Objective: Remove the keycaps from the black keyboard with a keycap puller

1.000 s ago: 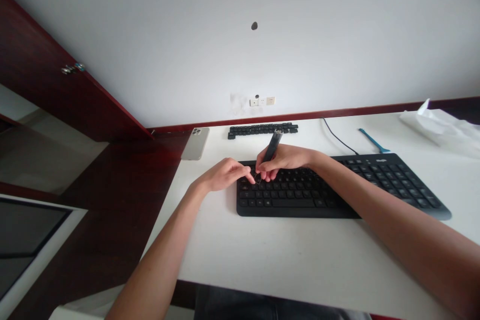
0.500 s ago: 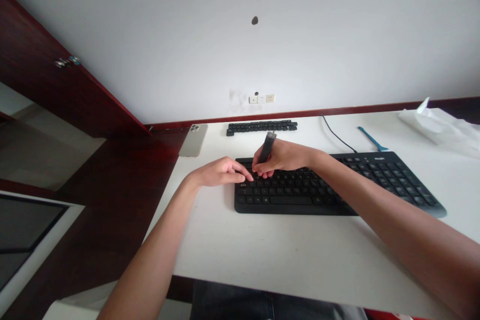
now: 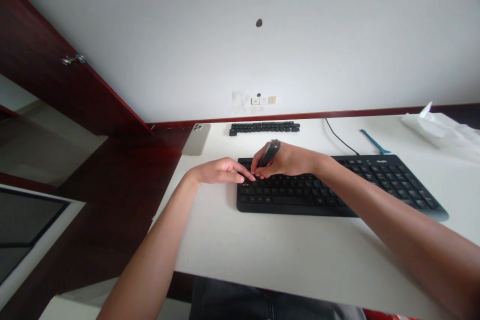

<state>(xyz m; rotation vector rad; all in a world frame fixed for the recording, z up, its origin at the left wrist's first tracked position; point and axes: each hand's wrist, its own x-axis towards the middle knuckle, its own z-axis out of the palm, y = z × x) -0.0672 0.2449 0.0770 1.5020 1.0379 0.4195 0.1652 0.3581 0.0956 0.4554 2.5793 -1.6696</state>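
Observation:
A black keyboard (image 3: 337, 187) lies on the white desk (image 3: 285, 255). My right hand (image 3: 287, 160) is closed round a dark pen-like tool (image 3: 270, 152), whose lower tip rests at the keys near the keyboard's top left corner. My left hand (image 3: 217, 171) lies beside it, fingers stretched towards that same corner, fingertips touching the keys next to the tool's tip. What sits under the tip is hidden by my fingers.
A row of loose black keycaps (image 3: 264, 127) lies at the back of the desk. A phone (image 3: 196, 139) lies face down on the left edge. The keyboard cable (image 3: 337, 136), a blue tool (image 3: 373, 141) and white plastic wrap (image 3: 442, 129) are at the right. Dark red cabinet (image 3: 56, 85) stands left.
The tool has tilted lower, its top end dropping towards my right hand. Both hands stay at the keyboard's top left corner; the view shifted slightly.

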